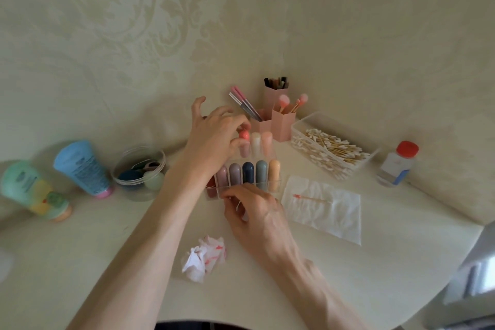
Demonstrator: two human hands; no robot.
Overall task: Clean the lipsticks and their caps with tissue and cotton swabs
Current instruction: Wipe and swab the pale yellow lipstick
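Coral lipstick in the back row of the clear rack, and the left hand is on it, reaching over the rack's left side, thumb and forefinger pinching the rounded top, the other fingers spread and lifted clear. Two pale lipsticks stand just beside it in that back row; the front row runs pink, mauve, navy, grey-blue, peach, all upright. Right hand at the rack's near side, fingers bent with the tips against the front wall; gripping or only pressing, I cannot tell. Right of the rack, a flat tissue with a red-tipped cotton swab lying on it. In front of the rack, to the left, a crumpled tissue smeared red. Behind and to the right, an open box of swabs, pink brush holders, a red-capped bottle farther out. Left of the rack, a round tub, then a blue tube and a green tube
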